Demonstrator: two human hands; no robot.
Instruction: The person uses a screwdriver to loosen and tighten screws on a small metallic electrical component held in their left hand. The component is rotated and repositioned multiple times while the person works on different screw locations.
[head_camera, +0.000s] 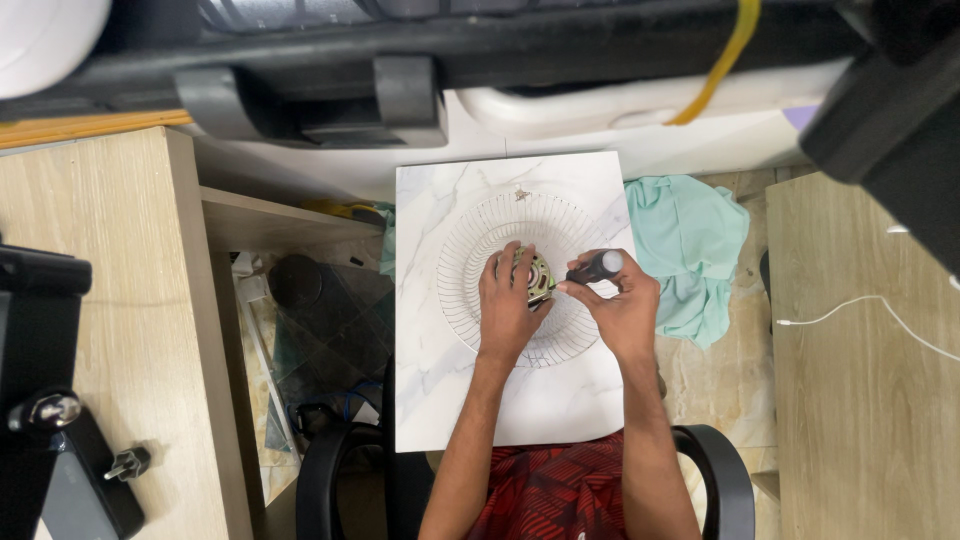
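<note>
A white wire fan guard (470, 240) lies flat on a white marble-patterned board (430, 380) in front of me. At its centre sits a small round motor (541, 277) with copper windings. My left hand (508, 300) rests on the motor and holds it down. My right hand (618, 305) grips a black-handled screwdriver (597, 267), whose tip points left at the motor's right side.
A mint green cloth (690, 245) lies right of the board. Wooden tabletops stand at the left (110, 280) and right (860, 400), with a white cable (850, 307) on the right one. Black chair arms (720, 470) flank my lap. Clutter fills the floor gap at left.
</note>
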